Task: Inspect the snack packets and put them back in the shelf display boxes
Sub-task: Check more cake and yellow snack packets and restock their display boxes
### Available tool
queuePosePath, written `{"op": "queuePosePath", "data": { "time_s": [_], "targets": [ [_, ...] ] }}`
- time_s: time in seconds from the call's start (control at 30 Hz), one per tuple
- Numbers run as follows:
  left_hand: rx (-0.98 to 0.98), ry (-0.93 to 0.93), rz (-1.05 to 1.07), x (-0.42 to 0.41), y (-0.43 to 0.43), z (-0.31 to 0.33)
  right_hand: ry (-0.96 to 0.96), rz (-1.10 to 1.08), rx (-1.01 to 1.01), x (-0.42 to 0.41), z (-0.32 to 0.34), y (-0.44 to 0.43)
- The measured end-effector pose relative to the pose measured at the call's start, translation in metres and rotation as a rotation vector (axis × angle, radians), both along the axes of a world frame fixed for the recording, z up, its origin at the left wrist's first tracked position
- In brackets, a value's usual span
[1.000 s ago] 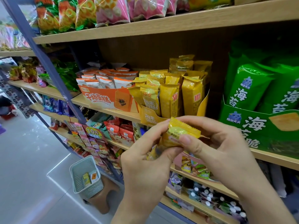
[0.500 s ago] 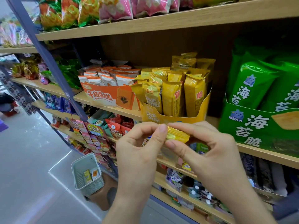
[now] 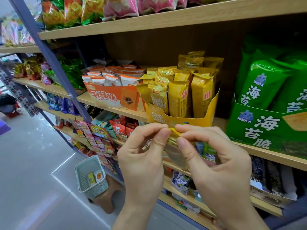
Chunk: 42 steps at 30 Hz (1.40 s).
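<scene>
A small yellow snack packet (image 3: 172, 138) hangs between both hands, just below the front of the yellow display box (image 3: 207, 113). My left hand (image 3: 142, 156) pinches its top edge from the left with thumb and forefinger. My right hand (image 3: 216, 163) pinches the same edge from the right. The packet's lower part hangs down between my thumbs, mostly hidden. The yellow box holds several upright yellow packets (image 3: 178, 98). To its left an orange display box (image 3: 114, 98) holds orange-and-white packets.
A green display box (image 3: 265, 128) with tall green bags stands to the right on the same wooden shelf (image 3: 116, 112). A pale plastic basket (image 3: 90, 178) with two small packets sits on a brown stool (image 3: 108, 196) on the floor. Shelves above and below are packed with snacks.
Both hands have dropped slightly relative to the yellow box and the packet has turned, so its top edge is pinched and less of it shows. The view shifted right and closer.
</scene>
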<state>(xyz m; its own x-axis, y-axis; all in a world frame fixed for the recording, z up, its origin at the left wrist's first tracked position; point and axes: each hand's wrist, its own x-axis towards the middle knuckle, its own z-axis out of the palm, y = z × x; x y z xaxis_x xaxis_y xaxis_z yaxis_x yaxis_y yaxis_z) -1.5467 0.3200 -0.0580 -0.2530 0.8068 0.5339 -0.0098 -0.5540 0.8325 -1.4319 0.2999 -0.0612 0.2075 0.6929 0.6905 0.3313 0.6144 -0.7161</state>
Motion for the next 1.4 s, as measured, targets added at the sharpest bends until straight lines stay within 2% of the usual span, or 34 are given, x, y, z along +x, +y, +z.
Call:
{"op": "queuePosePath", "data": {
  "time_s": [0.07, 0.17, 0.27, 0.33, 0.43, 0.47, 0.53, 0.6, 0.8, 0.87, 1.07, 1.23, 1.4],
  "targets": [
    [0.009, 0.042, -0.041, -0.003, 0.001, 0.001, 0.02, -0.003, 0.013, 0.0, 0.001, -0.001],
    [-0.006, 0.188, -0.246, -0.014, 0.004, 0.006, 0.016, -0.066, 0.059, 0.001, 0.003, 0.0],
    [0.084, 0.284, -0.203, -0.021, 0.007, 0.01, 0.024, -0.02, 0.082, 0.001, 0.002, -0.002],
    [0.066, 0.146, -0.159, -0.022, 0.01, 0.008, -0.02, 0.094, 0.015, 0.001, 0.003, -0.003],
    [-0.046, -0.173, -0.255, -0.021, 0.012, 0.005, -0.188, 0.207, -0.292, 0.004, 0.007, -0.002],
    [-0.065, -0.233, -0.294, -0.022, 0.013, 0.004, -0.252, 0.214, -0.36, 0.006, 0.009, -0.001],
    [-0.099, -0.268, -0.333, -0.023, 0.015, 0.004, -0.393, 0.163, -0.353, 0.008, 0.01, -0.001],
    [-0.089, -0.18, -0.302, -0.025, 0.013, 0.006, -0.475, 0.118, -0.303, 0.007, 0.012, -0.001],
    [0.3, 0.555, 0.003, -0.035, 0.004, 0.016, -0.551, 0.028, -0.254, 0.009, 0.01, -0.002],
    [0.37, 0.726, 0.076, -0.038, 0.003, 0.014, -0.557, 0.027, -0.282, 0.011, 0.01, -0.001],
    [0.467, 0.917, 0.304, -0.043, 0.003, 0.01, -0.583, 0.031, -0.367, 0.013, 0.007, -0.003],
    [0.488, 0.938, 0.309, -0.047, 0.005, 0.012, -0.583, 0.024, -0.374, 0.015, 0.007, -0.001],
    [0.42, 1.044, 0.176, -0.042, 0.004, 0.005, -0.519, 0.018, -0.377, 0.018, 0.01, 0.001]
  ]
}}
